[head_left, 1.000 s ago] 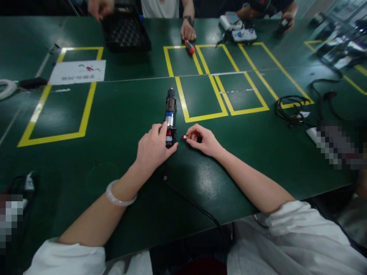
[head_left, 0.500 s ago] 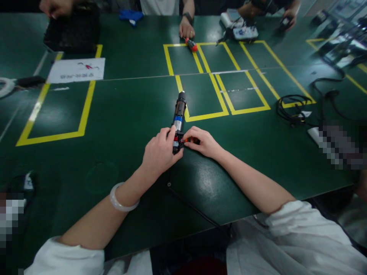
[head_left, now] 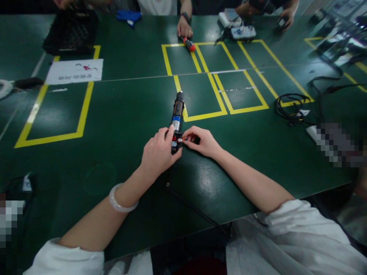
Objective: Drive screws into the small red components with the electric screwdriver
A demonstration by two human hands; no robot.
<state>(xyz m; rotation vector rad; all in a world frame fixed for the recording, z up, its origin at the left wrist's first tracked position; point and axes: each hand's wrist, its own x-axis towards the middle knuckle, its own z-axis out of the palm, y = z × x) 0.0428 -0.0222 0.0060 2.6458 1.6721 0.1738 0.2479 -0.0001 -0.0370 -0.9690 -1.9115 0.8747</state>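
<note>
- Moved since the first frame: black tray (head_left: 70, 34) now further left at the far edge, blue item (head_left: 128, 16) uncovered; cylindrical tool (head_left: 178, 105) shifted right and tilted, far end leaning right; small red-and-orange piece (head_left: 180, 140) now up against the tool, there was a gap before
- Far left: white sheet (head_left: 75, 71) lying across yellow tape on the table (head_left: 126, 99), well apart from the work
- Left hand (head_left: 156, 151): grip wrapped around the near end of the tool, fingers on its left side, thumb at the bottom; whether the tool rests on the table, can't tell
- Tool: between the hands, far end pointing away from the person, silver-and-blue middle showing, near end partly covered by fingers
- Small piece: at the tool's right side near its lower end, seated or only touching, too small to tell
- Right hand (head_left: 203, 141): grip pinching the small piece between thumb and fingertips
- Step in hand, as judged: fitting or positioning the piece at the tool's side
- Next move seems to call for a steady left hold and fine fingertip alignment on the right, no forcing
</note>
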